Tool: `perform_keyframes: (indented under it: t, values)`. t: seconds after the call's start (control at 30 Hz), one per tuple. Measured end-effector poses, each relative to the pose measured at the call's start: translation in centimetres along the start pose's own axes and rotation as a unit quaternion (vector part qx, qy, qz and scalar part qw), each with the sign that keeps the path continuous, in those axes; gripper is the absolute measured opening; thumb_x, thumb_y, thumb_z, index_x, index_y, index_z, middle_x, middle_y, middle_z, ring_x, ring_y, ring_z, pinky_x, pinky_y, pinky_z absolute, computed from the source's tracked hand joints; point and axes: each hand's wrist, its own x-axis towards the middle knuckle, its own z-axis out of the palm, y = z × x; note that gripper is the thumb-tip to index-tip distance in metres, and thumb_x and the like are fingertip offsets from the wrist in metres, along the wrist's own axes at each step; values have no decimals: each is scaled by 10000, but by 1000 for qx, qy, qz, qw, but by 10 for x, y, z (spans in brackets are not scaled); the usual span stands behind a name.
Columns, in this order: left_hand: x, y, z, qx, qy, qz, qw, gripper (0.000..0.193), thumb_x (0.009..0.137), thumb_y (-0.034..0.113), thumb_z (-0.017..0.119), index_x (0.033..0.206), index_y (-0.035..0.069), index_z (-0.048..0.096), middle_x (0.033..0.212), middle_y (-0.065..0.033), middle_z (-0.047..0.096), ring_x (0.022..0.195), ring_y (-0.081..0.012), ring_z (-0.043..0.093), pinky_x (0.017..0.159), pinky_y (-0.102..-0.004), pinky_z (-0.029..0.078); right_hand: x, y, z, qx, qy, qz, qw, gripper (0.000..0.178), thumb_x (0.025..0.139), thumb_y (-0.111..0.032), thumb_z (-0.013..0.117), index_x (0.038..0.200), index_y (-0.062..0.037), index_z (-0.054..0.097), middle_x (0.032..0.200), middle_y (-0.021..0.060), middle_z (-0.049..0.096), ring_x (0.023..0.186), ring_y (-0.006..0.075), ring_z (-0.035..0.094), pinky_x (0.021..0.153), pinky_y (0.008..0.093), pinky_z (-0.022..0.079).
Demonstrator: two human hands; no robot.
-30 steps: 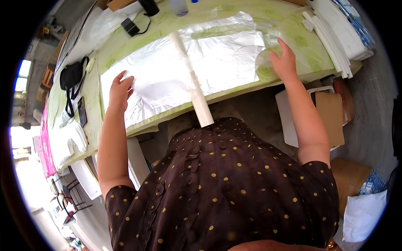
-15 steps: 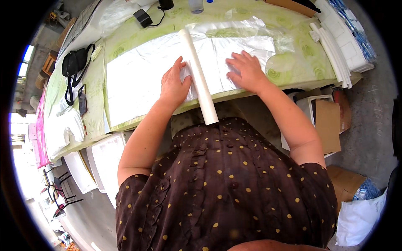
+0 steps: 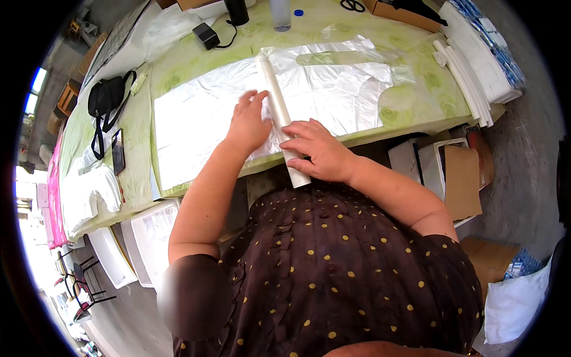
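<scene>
A long, narrow white roll lies lengthwise across thin, shiny white plastic sheeting; its near end juts over the table edge toward my body. My right hand rests on the near part of the roll, fingers spread and thumb close to the end. On the other side, my left hand lies over the sheeting beside the roll, its fingers loosely apart and fingertips close to the roll. Wrinkles run through the sheeting right of the roll, where its far side has a long cut-out.
A green patterned cloth covers the table. To the left are a black bag and a phone. A black adapter and clear bottle stand at the back. More white rolls lie at the right.
My right hand has come left from the sheeting onto the roll. The left hand stays beside the roll, with its fingers nearer to it.
</scene>
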Motion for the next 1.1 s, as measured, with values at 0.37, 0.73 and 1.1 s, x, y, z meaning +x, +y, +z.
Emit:
perform_keyframes:
  t: [0.37, 0.73, 1.1]
  values:
    - [-8, -14, -15, -71, 74, 159, 982, 320, 909, 345, 685, 1172, 167, 731, 1480, -129, 536, 1455, -425, 343, 1181, -558, 285, 37, 64, -4, -197, 45, 221, 954, 586, 876, -391, 711, 1420, -228, 568, 1546, 285, 367, 1446, 486, 300, 1185, 582, 244]
    - [-52, -27, -19, -85, 46, 80, 992, 459, 829, 313, 743, 1263, 171, 702, 1563, -124, 454, 1386, -381, 420, 1172, -492, 315, 134, 105, -5, -237, -93, 396, 882, 703, 883, -512, 651, 1476, -161, 514, 1621, 99, 354, 1513, 359, 254, 1188, 654, 204]
    - [-90, -48, -17, -103, 181, 48, 977, 354, 804, 111, 730, 1142, 46, 645, 1200, -134, 638, 1171, -333, 579, 1026, -435, 439, 119, -1, 58, 37, -92, -1, 995, 515, 939, -349, 654, 1342, -32, 606, 1401, 135, 595, 1419, 378, 412, 1171, 470, 317]
